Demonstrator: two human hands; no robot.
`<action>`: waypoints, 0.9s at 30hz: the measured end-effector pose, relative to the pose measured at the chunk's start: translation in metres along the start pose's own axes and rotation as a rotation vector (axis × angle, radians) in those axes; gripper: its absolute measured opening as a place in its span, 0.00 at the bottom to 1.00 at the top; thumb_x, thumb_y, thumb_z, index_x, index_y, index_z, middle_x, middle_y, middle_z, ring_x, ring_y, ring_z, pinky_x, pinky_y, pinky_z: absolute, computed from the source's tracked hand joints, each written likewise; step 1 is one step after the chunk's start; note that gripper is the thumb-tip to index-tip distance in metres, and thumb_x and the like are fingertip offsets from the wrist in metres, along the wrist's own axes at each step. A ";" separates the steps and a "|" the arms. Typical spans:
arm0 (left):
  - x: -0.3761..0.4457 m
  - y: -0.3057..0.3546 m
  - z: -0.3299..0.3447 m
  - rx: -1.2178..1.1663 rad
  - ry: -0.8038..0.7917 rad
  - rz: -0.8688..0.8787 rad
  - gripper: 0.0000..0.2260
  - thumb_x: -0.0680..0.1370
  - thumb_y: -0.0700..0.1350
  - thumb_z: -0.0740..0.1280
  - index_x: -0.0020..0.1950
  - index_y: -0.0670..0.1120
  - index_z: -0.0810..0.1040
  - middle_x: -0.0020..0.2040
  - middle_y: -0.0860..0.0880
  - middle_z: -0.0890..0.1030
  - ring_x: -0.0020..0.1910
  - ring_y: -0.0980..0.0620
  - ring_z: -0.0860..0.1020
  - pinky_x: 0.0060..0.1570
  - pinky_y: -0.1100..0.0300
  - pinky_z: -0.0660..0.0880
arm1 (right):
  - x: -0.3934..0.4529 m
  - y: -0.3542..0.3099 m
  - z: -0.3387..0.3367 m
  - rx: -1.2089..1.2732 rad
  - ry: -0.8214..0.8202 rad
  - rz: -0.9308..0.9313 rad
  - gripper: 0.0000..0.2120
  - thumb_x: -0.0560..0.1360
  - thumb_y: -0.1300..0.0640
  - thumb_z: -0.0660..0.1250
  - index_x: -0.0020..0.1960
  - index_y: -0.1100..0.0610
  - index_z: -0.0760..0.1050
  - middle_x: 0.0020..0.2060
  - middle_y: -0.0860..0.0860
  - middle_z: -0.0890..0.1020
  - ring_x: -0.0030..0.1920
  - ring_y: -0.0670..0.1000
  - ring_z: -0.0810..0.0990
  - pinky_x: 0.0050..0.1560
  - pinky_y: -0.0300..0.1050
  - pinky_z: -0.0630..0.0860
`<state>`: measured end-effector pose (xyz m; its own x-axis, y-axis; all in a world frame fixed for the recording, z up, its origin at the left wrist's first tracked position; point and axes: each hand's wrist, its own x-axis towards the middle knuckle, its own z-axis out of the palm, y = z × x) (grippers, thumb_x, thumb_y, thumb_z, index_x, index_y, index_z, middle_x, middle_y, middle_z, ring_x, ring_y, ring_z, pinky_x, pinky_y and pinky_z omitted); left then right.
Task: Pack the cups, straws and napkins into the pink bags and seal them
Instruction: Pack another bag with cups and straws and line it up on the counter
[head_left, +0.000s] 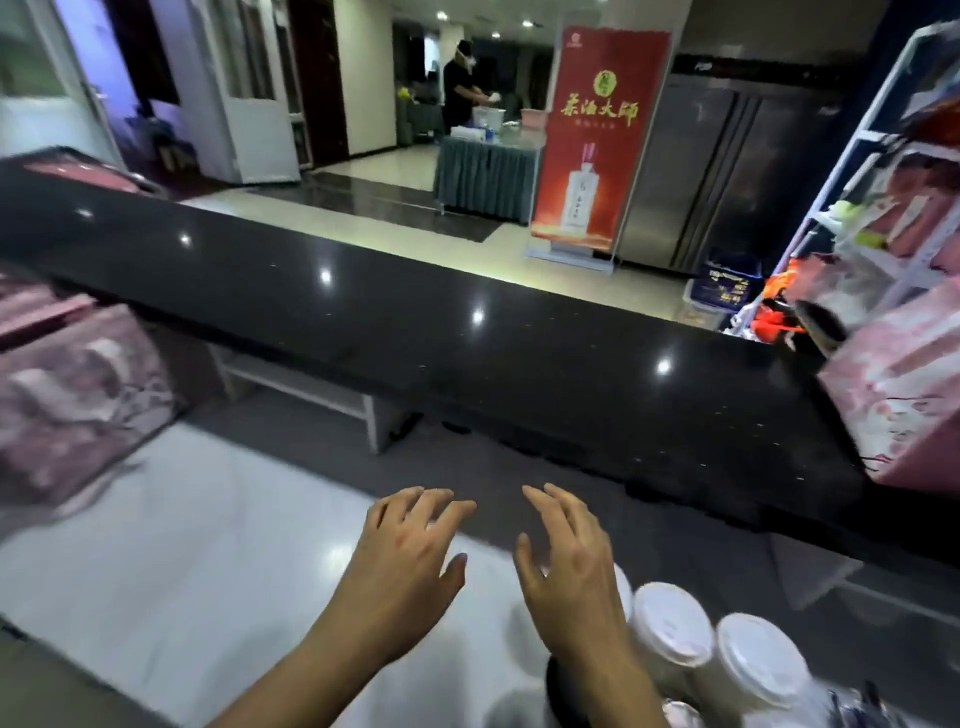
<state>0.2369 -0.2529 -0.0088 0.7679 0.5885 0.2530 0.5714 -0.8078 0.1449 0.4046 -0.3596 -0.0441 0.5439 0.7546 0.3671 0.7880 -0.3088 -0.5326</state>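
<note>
My left hand and my right hand hover side by side over the white lower counter, fingers spread, holding nothing. Several white lidded cups stand at the lower right, just right of my right wrist. A pink bag with printed pattern stands blurred at the left on the counter. Another pink bag stands on the black upper counter at the right. Straws and napkins are not clearly visible.
A long black glossy countertop runs across in front of me, above the white counter. A shelf rack with goods stands at the far right. Beyond are a red banner and a person at a draped table.
</note>
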 end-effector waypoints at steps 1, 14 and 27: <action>-0.014 -0.022 -0.006 0.000 0.006 -0.035 0.23 0.71 0.54 0.72 0.65 0.56 0.76 0.62 0.53 0.80 0.60 0.47 0.79 0.57 0.51 0.76 | -0.001 -0.018 0.013 0.012 -0.020 -0.011 0.24 0.76 0.54 0.68 0.72 0.45 0.70 0.69 0.45 0.72 0.69 0.49 0.71 0.68 0.47 0.69; -0.161 -0.252 -0.063 0.047 0.139 -0.316 0.19 0.75 0.56 0.60 0.64 0.56 0.76 0.60 0.55 0.79 0.60 0.49 0.77 0.57 0.52 0.76 | -0.015 -0.252 0.174 0.134 -0.243 -0.181 0.23 0.78 0.53 0.67 0.72 0.43 0.69 0.69 0.43 0.72 0.68 0.46 0.71 0.68 0.45 0.69; -0.158 -0.411 -0.081 0.038 0.129 -0.498 0.20 0.75 0.55 0.59 0.66 0.54 0.74 0.62 0.56 0.78 0.60 0.49 0.76 0.58 0.51 0.75 | 0.090 -0.382 0.306 0.154 -0.280 -0.342 0.20 0.78 0.52 0.67 0.69 0.45 0.72 0.66 0.45 0.73 0.65 0.47 0.70 0.67 0.50 0.68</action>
<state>-0.1426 -0.0163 -0.0308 0.3590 0.8908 0.2785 0.8706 -0.4271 0.2440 0.0645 0.0034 -0.0413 0.1447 0.9319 0.3326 0.8447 0.0587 -0.5319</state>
